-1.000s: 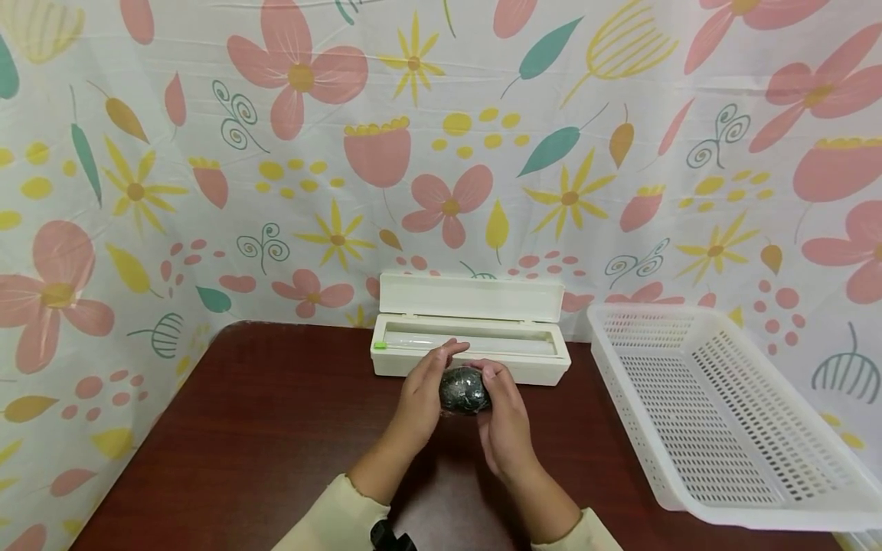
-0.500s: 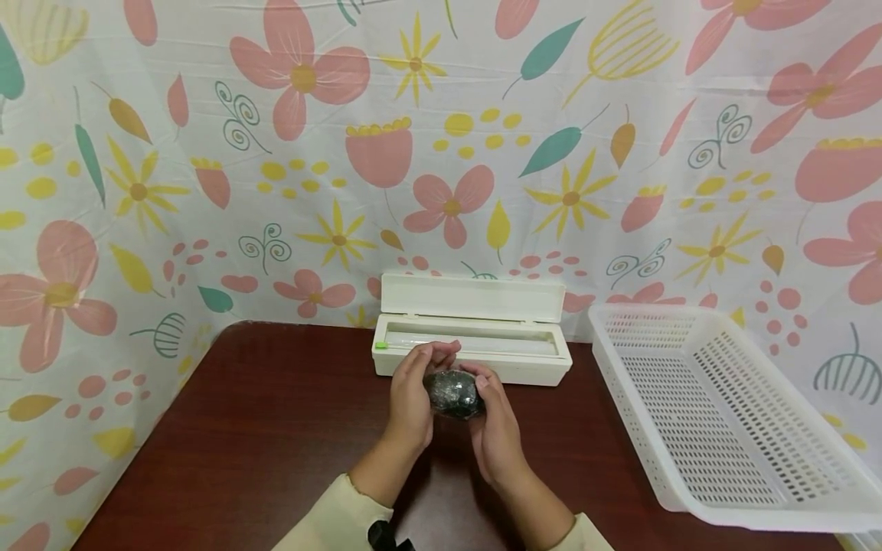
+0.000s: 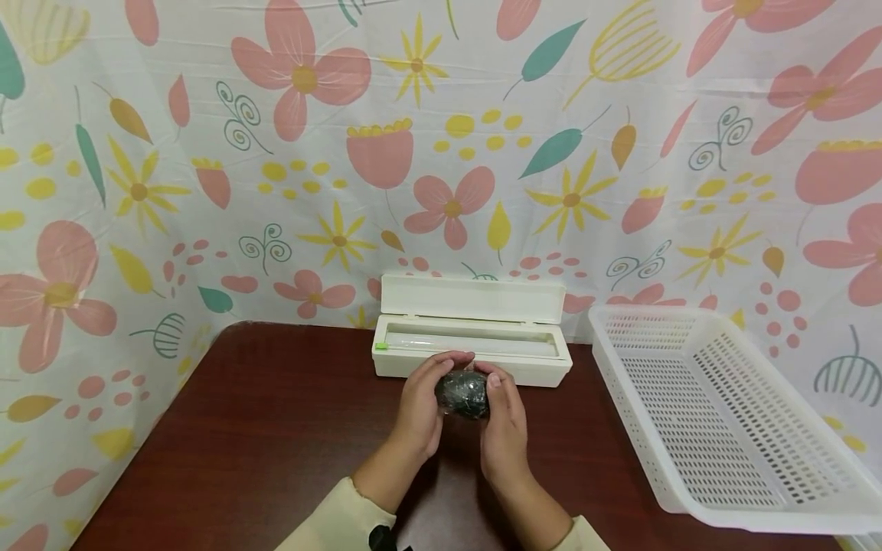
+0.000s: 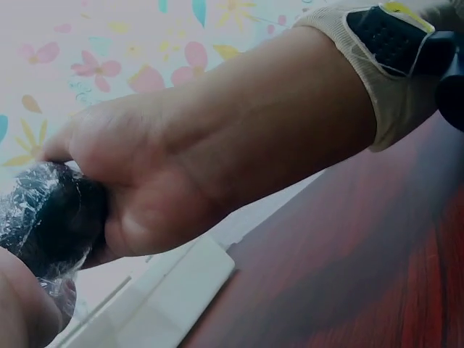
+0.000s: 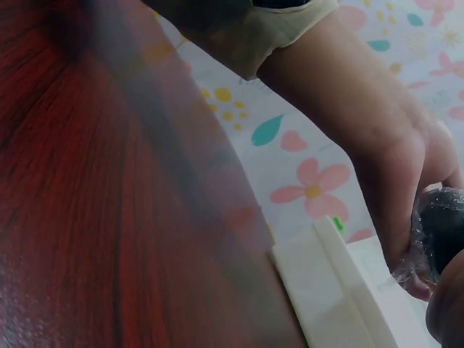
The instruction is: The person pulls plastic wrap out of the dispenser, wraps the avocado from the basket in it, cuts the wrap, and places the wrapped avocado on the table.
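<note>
I see both forearms angled inward, left hand [image 3: 422, 404] and right hand [image 3: 501, 417] facing each other, palms in, fingers curled, cream sleeve cuffs [image 3: 335, 516] at wrists

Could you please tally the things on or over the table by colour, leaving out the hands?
White: 2, the box with its lid open and the basket.
Dark: 1, the film-wrapped lump, held between left hand and right hand.
Total: 3.

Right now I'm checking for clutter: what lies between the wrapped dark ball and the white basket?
In the head view, only bare dark-red table lies between the wrapped ball, held by both hands, and the white basket.
</note>
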Motion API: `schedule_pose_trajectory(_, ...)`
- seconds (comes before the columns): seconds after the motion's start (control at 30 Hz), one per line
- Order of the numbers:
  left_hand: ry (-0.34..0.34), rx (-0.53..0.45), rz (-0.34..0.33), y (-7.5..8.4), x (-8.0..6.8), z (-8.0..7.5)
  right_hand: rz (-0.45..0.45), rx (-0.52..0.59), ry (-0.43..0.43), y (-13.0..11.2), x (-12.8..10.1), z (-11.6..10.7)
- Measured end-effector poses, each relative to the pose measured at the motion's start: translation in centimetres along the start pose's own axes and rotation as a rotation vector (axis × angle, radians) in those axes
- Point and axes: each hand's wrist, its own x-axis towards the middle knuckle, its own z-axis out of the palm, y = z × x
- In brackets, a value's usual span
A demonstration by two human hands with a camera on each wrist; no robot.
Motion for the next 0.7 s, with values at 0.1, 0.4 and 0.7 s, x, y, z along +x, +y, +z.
schedule_pose_trajectory(0.1,-0.011,-0.026,-0.014,-0.08,0.04,-0.02,-0.050,-0.015,0.002,0.19,0.10,-0.07)
schedule_pose_trajectory(0.4,-0.048,-0.131,-0.048,-0.13,0.11,-0.09,-0.069,-0.034,0.006,0.22,0.07,-0.12)
schedule_pose_trajectory(0.7,-0.107,-0.148,-0.139,-0.23,0.17,-0.14,-0.121,-0.051,0.012,0.32,-0.02,-0.23)
